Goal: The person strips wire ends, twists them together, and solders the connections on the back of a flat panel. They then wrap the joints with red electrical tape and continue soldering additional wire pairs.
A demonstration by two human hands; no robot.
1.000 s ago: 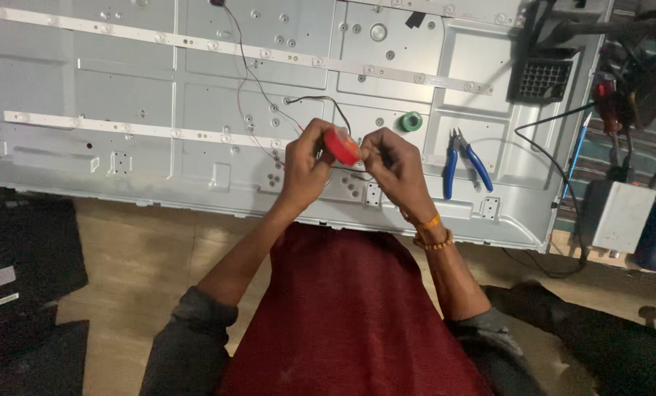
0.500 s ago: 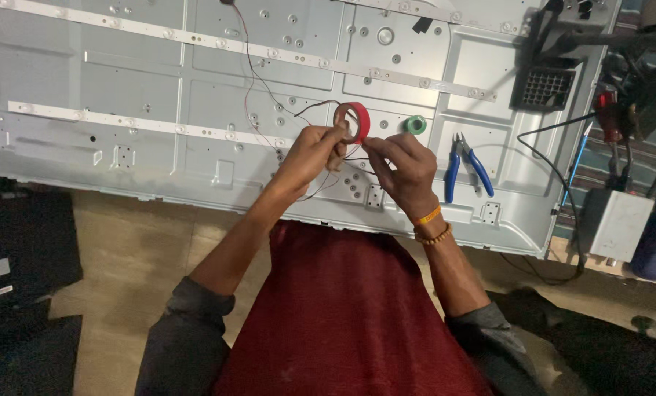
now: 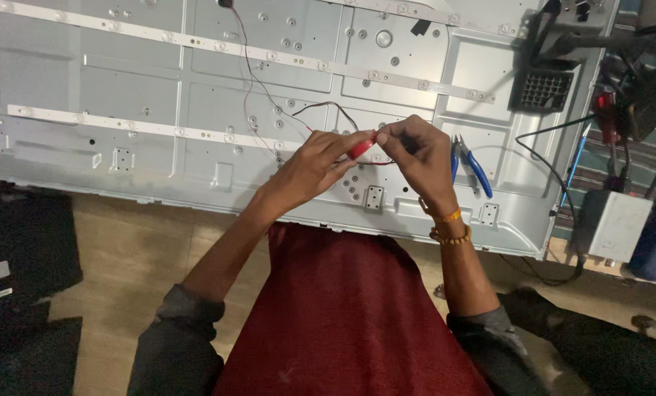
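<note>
Tape roll (image 3: 360, 149), red, pinched between left hand (image 3: 315, 163) and right hand (image 3: 416, 158), both clenched on it. Half second ago roll stood face-on; now lowered, turned edge-on over wires (image 3: 321, 110): wrapping likely underway. Blue-handled pliers (image 3: 472, 163) just beside, on grey metal panel (image 3: 122, 88).

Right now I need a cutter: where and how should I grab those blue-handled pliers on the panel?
Take the blue-handled pliers by the two splayed blue handles, coming from the right, where the metal panel is bare. The jaw end lies partly behind the right hand.
</note>
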